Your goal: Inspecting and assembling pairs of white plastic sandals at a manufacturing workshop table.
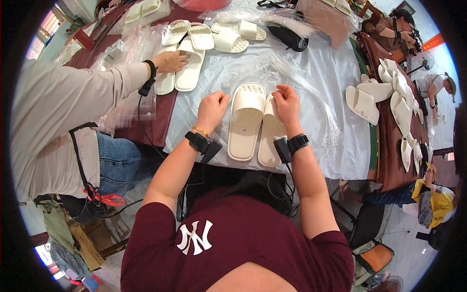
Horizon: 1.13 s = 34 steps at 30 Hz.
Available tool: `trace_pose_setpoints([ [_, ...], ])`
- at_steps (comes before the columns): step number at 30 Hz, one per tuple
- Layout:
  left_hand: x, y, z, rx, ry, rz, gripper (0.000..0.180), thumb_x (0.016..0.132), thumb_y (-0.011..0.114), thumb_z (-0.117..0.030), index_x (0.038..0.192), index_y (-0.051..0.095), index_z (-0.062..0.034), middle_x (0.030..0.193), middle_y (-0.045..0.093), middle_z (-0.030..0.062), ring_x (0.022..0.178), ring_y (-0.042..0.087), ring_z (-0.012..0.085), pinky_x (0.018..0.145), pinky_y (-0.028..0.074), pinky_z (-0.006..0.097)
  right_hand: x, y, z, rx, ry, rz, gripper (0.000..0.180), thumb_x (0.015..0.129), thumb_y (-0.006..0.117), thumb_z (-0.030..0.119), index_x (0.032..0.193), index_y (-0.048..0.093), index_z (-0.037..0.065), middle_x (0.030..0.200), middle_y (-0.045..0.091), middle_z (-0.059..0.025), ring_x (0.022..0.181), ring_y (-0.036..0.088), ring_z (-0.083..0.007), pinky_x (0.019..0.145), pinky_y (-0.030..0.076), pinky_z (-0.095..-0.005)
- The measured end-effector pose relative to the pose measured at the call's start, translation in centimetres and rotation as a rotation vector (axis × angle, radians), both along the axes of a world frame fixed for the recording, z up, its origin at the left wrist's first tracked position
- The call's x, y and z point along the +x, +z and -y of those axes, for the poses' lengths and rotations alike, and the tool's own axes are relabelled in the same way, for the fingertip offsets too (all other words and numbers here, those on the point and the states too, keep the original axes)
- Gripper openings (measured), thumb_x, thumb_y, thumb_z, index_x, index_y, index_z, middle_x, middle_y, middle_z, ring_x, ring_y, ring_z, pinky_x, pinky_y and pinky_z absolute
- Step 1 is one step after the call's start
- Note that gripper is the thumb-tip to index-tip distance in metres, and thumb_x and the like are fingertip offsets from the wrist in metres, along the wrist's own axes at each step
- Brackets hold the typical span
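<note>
Two cream slide slippers lie side by side on the plastic-covered table in front of me, toes pointing away. The left slipper shows its whole footbed and broad strap. My right hand is over the strap of the right slipper and hides part of it; its fingers are curled together. Just left of the pair, my left hand is closed, with the fingers bent in. Whatever either hand may hold is hidden. Both wrists wear dark bands with small black boxes.
At the left, a co-worker's hand touches cream slippers. Clear plastic bags lie across the white sheet. A black slipper sits at the back. More cream slippers stand on the right-hand table.
</note>
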<state>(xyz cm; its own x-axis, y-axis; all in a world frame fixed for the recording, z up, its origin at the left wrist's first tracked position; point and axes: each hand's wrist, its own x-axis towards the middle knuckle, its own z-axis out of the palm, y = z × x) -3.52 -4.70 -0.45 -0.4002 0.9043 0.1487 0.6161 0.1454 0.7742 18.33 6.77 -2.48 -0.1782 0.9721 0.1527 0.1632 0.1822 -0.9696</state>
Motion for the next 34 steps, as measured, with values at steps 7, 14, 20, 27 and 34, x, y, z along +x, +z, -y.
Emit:
trace_pose_setpoints([
  [7, 4.7, -0.2, 3.8, 0.247, -0.371, -0.216, 0.024, 0.084, 0.060, -0.023, 0.102, 0.063, -0.0095, 0.080, 0.065, 0.0141, 0.069, 0.063, 0.0328, 0.062, 0.051, 0.041, 0.1, 0.2, 0.2, 0.021, 0.018, 0.033, 0.020, 0.084, 0.059, 0.006, 0.103, 0.061, -0.001, 0.082, 0.068, -0.0075, 0.072, 0.062, -0.0113, 0.067, 0.050, -0.0251],
  [14, 6.9, -1.8, 2.9, 0.020, -0.461, -0.427, 0.015, 0.085, 0.056, -0.022, 0.088, 0.058, -0.0080, 0.072, 0.061, 0.0132, 0.066, 0.063, 0.0327, 0.057, 0.050, 0.043, 0.1, -0.2, 0.2, -0.003, 0.033, -0.018, 0.020, 0.084, 0.059, 0.005, 0.103, 0.061, -0.001, 0.083, 0.068, -0.0075, 0.071, 0.062, -0.0106, 0.066, 0.050, -0.0249],
  [20, 6.0, -2.1, 2.5, 0.088, -0.389, -0.444, 0.009, 0.079, 0.057, -0.016, 0.082, 0.056, -0.0083, 0.070, 0.059, 0.0107, 0.065, 0.062, 0.0311, 0.056, 0.050, 0.042, 0.2, 0.5, 0.4, -0.019, 0.029, -0.013, 0.021, 0.086, 0.058, 0.003, 0.105, 0.059, -0.004, 0.085, 0.066, -0.0075, 0.074, 0.061, -0.0100, 0.067, 0.049, -0.0228],
  [27, 4.4, -1.5, 3.2, 0.268, -0.325, -0.393, 0.008, 0.080, 0.056, -0.011, 0.087, 0.060, -0.0106, 0.074, 0.062, 0.0081, 0.067, 0.062, 0.0280, 0.059, 0.050, 0.038, 0.1, 1.0, 0.4, -0.057, 0.046, -0.044, 0.021, 0.086, 0.058, 0.003, 0.106, 0.059, -0.003, 0.085, 0.066, -0.0080, 0.074, 0.061, -0.0103, 0.067, 0.049, -0.0229],
  [34, 5.7, -1.4, 3.1, 0.264, -0.343, -0.302, 0.020, 0.081, 0.063, -0.012, 0.100, 0.062, -0.0079, 0.094, 0.064, 0.0160, 0.089, 0.061, 0.0313, 0.077, 0.048, 0.036, 0.2, 0.4, 0.3, -0.061, 0.054, -0.068, 0.023, 0.085, 0.058, 0.004, 0.107, 0.059, -0.002, 0.085, 0.067, -0.0091, 0.074, 0.063, -0.0116, 0.066, 0.051, -0.0238],
])
